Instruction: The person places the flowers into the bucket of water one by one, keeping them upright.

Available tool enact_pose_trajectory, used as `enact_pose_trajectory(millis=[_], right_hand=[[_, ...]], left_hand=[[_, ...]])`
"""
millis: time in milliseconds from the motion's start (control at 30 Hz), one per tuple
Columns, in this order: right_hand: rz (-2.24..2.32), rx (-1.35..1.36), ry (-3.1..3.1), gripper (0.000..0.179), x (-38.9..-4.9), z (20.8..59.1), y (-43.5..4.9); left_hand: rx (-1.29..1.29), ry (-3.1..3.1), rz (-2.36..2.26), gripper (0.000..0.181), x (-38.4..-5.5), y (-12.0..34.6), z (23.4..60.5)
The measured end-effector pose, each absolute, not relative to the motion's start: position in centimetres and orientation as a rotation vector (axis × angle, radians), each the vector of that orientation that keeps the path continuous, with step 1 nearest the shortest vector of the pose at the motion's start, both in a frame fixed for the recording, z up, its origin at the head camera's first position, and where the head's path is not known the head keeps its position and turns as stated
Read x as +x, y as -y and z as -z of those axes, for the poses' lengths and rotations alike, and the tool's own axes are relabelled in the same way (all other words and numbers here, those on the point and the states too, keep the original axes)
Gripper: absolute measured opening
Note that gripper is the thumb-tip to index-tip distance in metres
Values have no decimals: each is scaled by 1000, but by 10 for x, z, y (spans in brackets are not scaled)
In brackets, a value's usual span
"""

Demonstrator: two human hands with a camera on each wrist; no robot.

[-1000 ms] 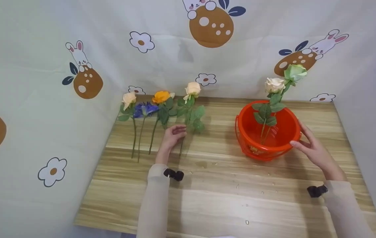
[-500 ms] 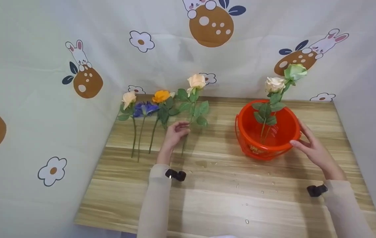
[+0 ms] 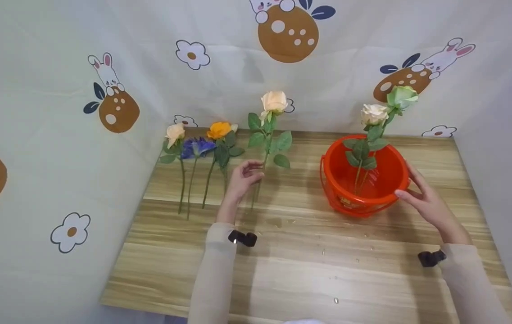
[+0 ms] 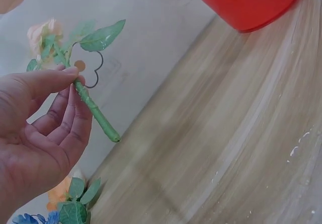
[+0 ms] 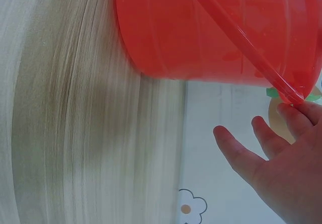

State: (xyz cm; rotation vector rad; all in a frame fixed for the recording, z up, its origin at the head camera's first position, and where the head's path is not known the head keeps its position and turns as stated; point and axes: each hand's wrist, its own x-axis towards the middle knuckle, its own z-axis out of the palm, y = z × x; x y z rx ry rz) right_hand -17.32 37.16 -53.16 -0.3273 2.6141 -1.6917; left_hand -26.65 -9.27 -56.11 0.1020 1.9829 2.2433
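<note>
In the head view my left hand (image 3: 244,180) pinches the green stem of a peach rose (image 3: 274,102) between thumb and forefinger. The left wrist view shows the cut stem end (image 4: 113,135) pointing down, clear of the table; the other fingers curl loosely. My right hand (image 3: 429,207) touches the right side of a red bucket (image 3: 334,180), thumb at the rim. Its other fingers reach out fairly straight near the handle joint in the right wrist view. A cream rose (image 3: 374,115) and a pale green rose (image 3: 402,98) stand in the bucket, leaning right.
Left of my left hand lie another peach rose (image 3: 175,134), a blue-purple flower (image 3: 198,147) and an orange flower (image 3: 219,130). Small clear drops (image 3: 336,300) dot the wooden table (image 3: 292,270). A printed curtain (image 3: 228,81) hangs behind it.
My left hand has lifted the peach rose off the table and moved it slightly right and away from me. The right hand and the bucket stay in place.
</note>
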Motion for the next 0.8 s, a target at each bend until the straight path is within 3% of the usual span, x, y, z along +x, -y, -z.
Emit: enact_pose_trajectory(millis=[533, 800], right_hand=[[1685, -319, -2607, 78, -173, 532, -372], [1688, -308, -2608, 79, -173, 533, -372]], left_hand=[[333, -1974, -2313, 30, -265, 71, 549], [454, -2029, -2280, 29, -256, 57, 512]])
